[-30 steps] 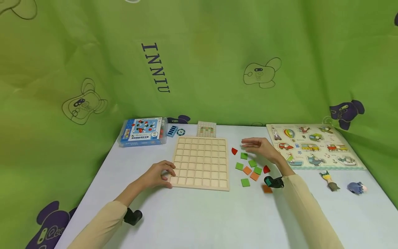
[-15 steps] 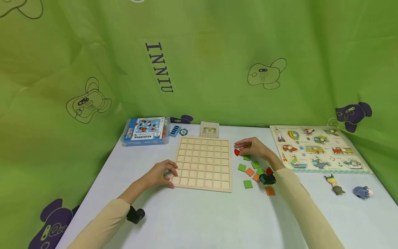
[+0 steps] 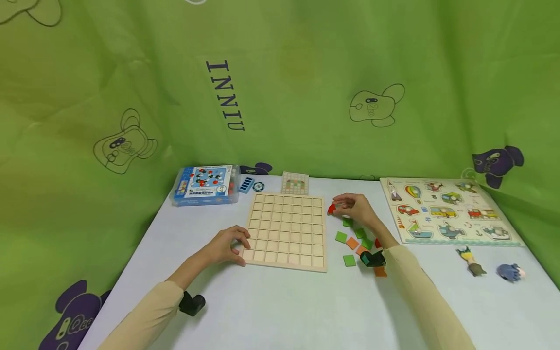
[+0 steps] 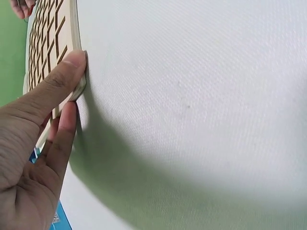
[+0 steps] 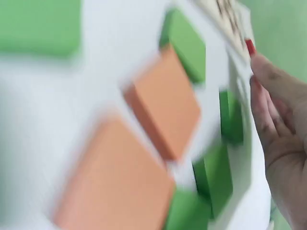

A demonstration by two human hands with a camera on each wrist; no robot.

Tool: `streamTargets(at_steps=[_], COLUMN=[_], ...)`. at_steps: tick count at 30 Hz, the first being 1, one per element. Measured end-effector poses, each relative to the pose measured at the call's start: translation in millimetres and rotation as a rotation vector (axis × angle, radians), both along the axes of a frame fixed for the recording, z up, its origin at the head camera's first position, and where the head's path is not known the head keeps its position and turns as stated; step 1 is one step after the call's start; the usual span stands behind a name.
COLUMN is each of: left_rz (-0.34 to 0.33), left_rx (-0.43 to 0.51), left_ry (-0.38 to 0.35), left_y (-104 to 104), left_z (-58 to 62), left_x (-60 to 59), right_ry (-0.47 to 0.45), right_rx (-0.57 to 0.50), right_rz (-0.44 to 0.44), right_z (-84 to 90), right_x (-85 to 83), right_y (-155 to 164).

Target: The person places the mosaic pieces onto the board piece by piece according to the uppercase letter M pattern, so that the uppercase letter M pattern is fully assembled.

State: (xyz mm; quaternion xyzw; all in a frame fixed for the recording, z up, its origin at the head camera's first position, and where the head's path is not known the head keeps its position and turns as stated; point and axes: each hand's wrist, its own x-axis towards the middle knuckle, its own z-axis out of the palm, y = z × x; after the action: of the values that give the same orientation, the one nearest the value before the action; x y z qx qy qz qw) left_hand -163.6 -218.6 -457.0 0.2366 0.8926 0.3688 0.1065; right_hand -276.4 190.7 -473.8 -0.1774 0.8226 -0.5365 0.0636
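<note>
Table (image 3: 280, 311): white, carrying everything here.
Grid board (image 3: 286, 231): wooden, lying flat mid-table.
Left hand (image 3: 225, 247): fingers curled, gripping the grid board's near-left corner.
Right hand (image 3: 356, 206): just right of the grid board's far edge, pinching the red piece.
Red piece (image 3: 331, 209): in those fingertips, beside the grid board.

The right hand (image 3: 356, 208) is pinching a red piece (image 3: 332, 209) beside the grid board (image 3: 286, 231); the left hand (image 3: 225, 245) is gripping its corner.
</note>
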Motion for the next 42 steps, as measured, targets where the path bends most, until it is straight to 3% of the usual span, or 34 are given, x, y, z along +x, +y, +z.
streamTargets(at_steps=[4,7,14,21,24,28,31,42], left_rz=[0.014,0.021,0.035,0.049,0.056,0.052,0.043,0.039], left_rx=[-0.018,-0.037,-0.052,-0.041,-0.033,-0.020,-0.015,-0.014], left_ry=[0.018,0.022,0.022,0.008,-0.008,-0.018,-0.017,-0.019], left_y=[-1.6,-1.9,0.7,-0.4,-1.1,-1.1,-0.6,2.3], left_z=[2.7,4.3,6.7,6.3,5.4,3.6,2.6,1.4], left_x=[1.5,2.2,2.5,4.7,5.2,4.6,3.9,1.7], right_ry=[0.061,0.036,-0.014,0.060,0.079,0.088,0.120,0.185], right_rx=[-0.049,-0.103,-0.182,-0.197,-0.215,-0.194,-0.145,-0.092], right_rz=[-0.088,-0.127,-0.151,-0.140,-0.122,-0.108,-0.106,-0.049], right_z=[2.1,2.2,-8.0,-12.7,-4.2,-4.8,-15.0,-10.8], right_x=[8.6,15.1,18.5,22.6,31.1,33.6,27.9,29.3], right_y=[-22.3,-43.7,-96.6,-148.6,-165.4,-180.8,-187.6,-192.4])
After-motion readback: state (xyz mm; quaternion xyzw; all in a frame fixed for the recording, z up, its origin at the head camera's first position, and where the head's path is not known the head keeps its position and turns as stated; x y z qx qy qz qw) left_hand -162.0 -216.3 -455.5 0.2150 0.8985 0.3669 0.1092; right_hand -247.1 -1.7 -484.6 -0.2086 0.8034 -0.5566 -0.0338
